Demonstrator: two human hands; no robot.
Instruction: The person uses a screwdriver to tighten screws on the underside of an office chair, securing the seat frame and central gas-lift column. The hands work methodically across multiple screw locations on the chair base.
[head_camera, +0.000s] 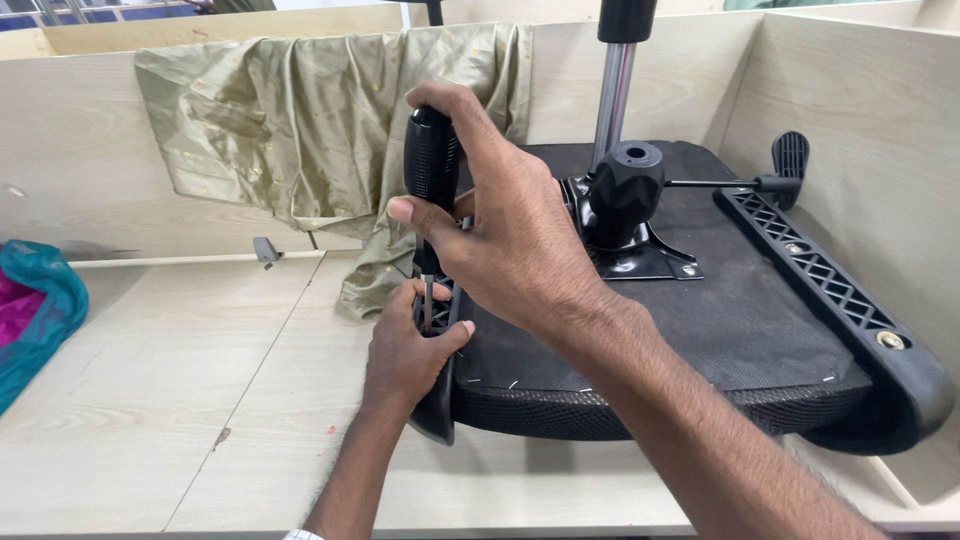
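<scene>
An upturned black office chair seat (720, 330) lies on the pale wooden table (180, 400). My right hand (510, 230) grips the black handle of a screwdriver (431, 165), held upright with its shaft going down into the left armrest bracket (438, 400). My left hand (405, 350) clasps that bracket at the seat's left edge, its fingers around the screwdriver tip. The tip itself is hidden between my fingers.
The chair's black mechanism (625, 200) with a chrome column (613, 95) and a lever (790, 160) stands at the back. A right armrest bracket (840, 300) runs along the wooden side wall. An olive cloth (300, 120) hangs over the back wall. Teal and pink fabric (35, 310) lies at far left.
</scene>
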